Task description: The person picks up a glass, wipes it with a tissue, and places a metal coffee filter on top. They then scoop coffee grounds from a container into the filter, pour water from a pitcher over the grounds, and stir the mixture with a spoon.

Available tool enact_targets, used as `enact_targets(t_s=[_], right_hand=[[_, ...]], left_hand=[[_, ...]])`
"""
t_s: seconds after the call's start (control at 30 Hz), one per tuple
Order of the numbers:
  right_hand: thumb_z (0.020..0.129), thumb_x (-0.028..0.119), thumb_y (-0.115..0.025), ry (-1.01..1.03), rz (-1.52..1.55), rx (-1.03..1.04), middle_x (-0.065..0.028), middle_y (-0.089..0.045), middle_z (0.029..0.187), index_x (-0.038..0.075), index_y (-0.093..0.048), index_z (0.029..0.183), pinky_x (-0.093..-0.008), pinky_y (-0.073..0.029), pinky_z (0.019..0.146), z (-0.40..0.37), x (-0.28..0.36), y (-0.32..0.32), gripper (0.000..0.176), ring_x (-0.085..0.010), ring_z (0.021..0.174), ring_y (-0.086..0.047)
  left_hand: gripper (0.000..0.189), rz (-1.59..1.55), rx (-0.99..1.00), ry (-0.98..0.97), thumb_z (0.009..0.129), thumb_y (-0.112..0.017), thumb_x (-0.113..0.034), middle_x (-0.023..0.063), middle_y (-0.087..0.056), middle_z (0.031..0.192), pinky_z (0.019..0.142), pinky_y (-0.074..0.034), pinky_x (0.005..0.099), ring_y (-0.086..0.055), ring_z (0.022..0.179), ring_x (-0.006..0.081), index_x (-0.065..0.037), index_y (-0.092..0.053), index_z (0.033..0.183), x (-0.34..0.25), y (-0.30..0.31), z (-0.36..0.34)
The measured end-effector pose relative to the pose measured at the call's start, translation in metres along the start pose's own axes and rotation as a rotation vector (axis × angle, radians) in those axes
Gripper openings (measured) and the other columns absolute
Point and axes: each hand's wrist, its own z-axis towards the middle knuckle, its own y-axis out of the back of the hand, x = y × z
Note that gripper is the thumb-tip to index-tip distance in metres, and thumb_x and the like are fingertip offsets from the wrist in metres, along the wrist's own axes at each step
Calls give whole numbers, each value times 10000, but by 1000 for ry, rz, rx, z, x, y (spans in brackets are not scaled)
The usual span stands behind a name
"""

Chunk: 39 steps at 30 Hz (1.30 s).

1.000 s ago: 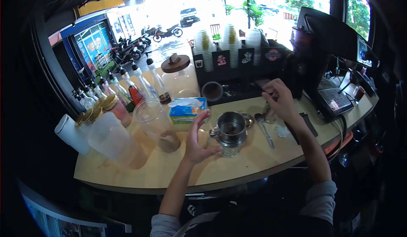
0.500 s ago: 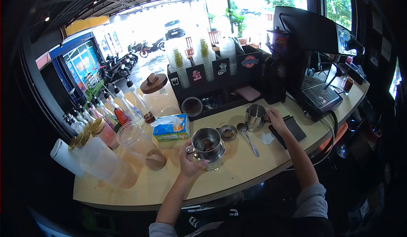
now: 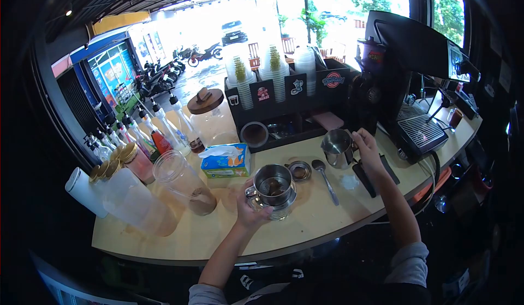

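Note:
A metal coffee drip filter (image 3: 274,180) sits on top of a clear glass (image 3: 279,213), with dark wet contents low inside it. My left hand (image 3: 252,207) is closed around the left side of the filter and glass, thumb across the front. To the right, my right hand (image 3: 368,148) grips the handle of a stainless steel milk pitcher (image 3: 337,151), which leans slightly left. Between the two vessels lie a small round metal lid (image 3: 299,171) and a metal spoon (image 3: 326,183).
A tissue box (image 3: 226,161) stands behind the filter, tall plastic jugs (image 3: 139,207) and syrup bottles (image 3: 176,127) to the left. Behind the pitcher is a black cup organizer (image 3: 284,95); an espresso machine (image 3: 417,127) is at the right. A black tray (image 3: 388,168) lies under my right forearm.
The view has shifted slightly. My right hand has raised the pitcher a little and tipped it leftward. My left hand keeps its hold on the filter and glass.

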Motion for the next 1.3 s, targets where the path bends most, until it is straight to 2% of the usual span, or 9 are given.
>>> enact_targets(t_s=[0.43, 0.67, 0.83, 1.3], right_hand=[[977, 230, -529, -25, 67, 320, 46, -478, 678, 79, -460, 774, -192, -397, 560, 4, 127, -66, 262, -6, 629, -471], [953, 187, -573, 7, 39, 414, 40, -494, 657, 74, -435, 740, -193, -399, 511, 14, 142, -86, 278, 8, 606, -464], [914, 145, -623, -52, -27, 445, 21, -540, 635, 63, -440, 739, -170, -419, 489, 19, 141, -94, 265, 8, 575, -483], [882, 135, -659, -66, -80, 445, 9, -575, 634, 56, -453, 745, -159, -401, 471, 17, 152, -108, 259, 14, 562, -522]], left_hand=[[747, 47, 5, 13, 668, -794, -346, 150, -562, 1180, 958, -431, 370, -557, 1108, 239, 29, -492, 1240, 8, 6, -4], [734, 25, 7, -15, 672, -794, -344, 153, -566, 1151, 955, -424, 382, -552, 1106, 251, 17, -496, 1237, 17, 5, -5], [740, -14, 3, -23, 670, -797, -344, 151, -567, 1147, 947, -429, 378, -555, 1099, 248, 17, -497, 1241, 9, 1, -2], [745, -11, -9, -82, 667, -799, -346, 138, -575, 1130, 932, -434, 360, -570, 1071, 230, 27, -503, 1241, 1, -5, 2]])
